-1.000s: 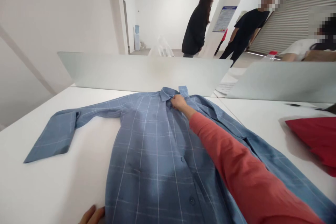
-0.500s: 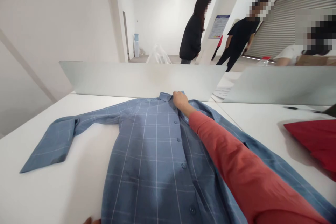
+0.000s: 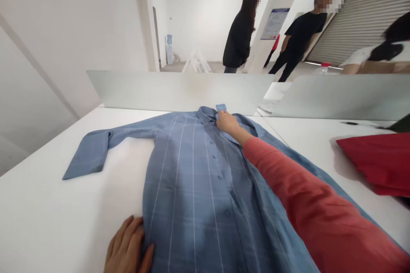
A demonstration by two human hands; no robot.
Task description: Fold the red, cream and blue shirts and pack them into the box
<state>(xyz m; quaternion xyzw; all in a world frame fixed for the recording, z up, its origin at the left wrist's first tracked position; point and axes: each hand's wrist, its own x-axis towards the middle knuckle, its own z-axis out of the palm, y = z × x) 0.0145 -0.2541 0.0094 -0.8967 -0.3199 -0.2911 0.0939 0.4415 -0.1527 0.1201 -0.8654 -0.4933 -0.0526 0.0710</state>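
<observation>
A blue checked shirt [image 3: 182, 170] is lying front up on the white desk [image 3: 41, 204], its collar [image 3: 206, 114] pointing to the far edge, just before a frosted panel [image 3: 179, 91]. One sleeve [image 3: 134, 130] is reaching out toward the desk's left edge, with its end [image 3: 88, 153] turning back on itself near the far-left corner. The other sleeve [image 3: 307, 166] is running toward the near right, partly hidden under the person's red-sleeved arm [image 3: 297, 192]. The right hand [image 3: 229, 123] is pinching the cloth at the collar opening, and a light blue end [image 3: 221, 106] is sticking up just beyond its fingers. The left hand [image 3: 126, 247] is resting by the shirt's lower side toward the near edge, its fingers lying loosely together and its thumb standing apart, touching the cloth. So far, the body on the left is lying mostly smooth; the front seems unfastened, with small buttons [image 3: 219, 177] showing down its edge, and the right half is still bunching in folds. A red cloth [image 3: 378, 162] is lying well apart, toward the right.
</observation>
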